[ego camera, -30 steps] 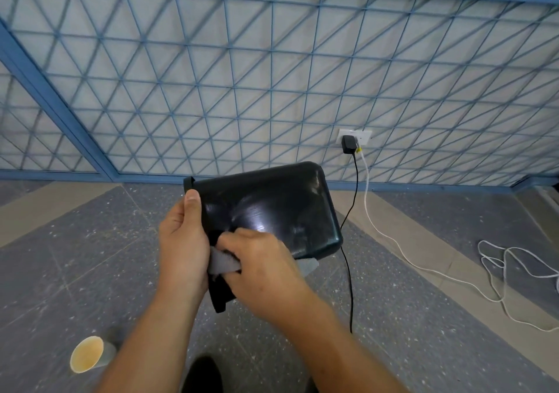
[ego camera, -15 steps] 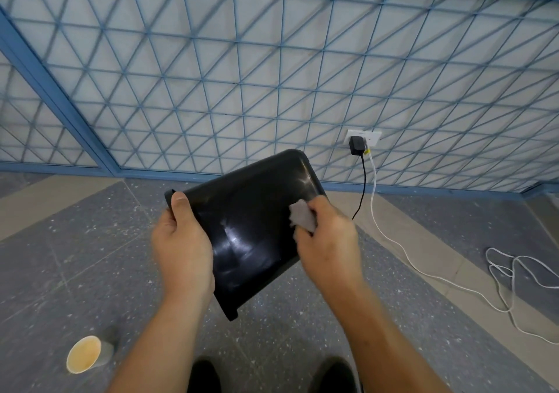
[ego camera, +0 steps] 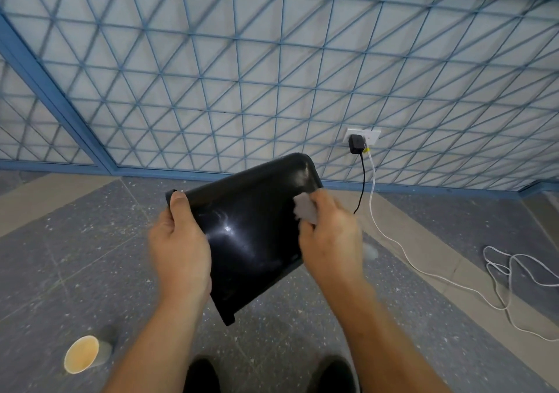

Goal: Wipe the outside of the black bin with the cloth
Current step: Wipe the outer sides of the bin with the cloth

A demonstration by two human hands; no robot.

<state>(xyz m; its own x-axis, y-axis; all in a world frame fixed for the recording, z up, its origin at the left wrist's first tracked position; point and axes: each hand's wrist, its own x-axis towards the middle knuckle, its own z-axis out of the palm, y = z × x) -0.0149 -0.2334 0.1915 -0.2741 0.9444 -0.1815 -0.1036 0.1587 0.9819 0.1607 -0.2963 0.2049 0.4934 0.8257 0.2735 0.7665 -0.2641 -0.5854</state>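
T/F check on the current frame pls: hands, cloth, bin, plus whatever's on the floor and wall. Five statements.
1. The left hand grips the black bin by its edge. True.
2. The cloth is in the left hand. False: the right hand holds it against the bin's outside.
3. The bin stands on the floor. False: it is held up in the air, tilted.
4. A paper cup is on the floor to the person's left. True.
5. The wall socket has nothing plugged in. False: a black charger is plugged into it.
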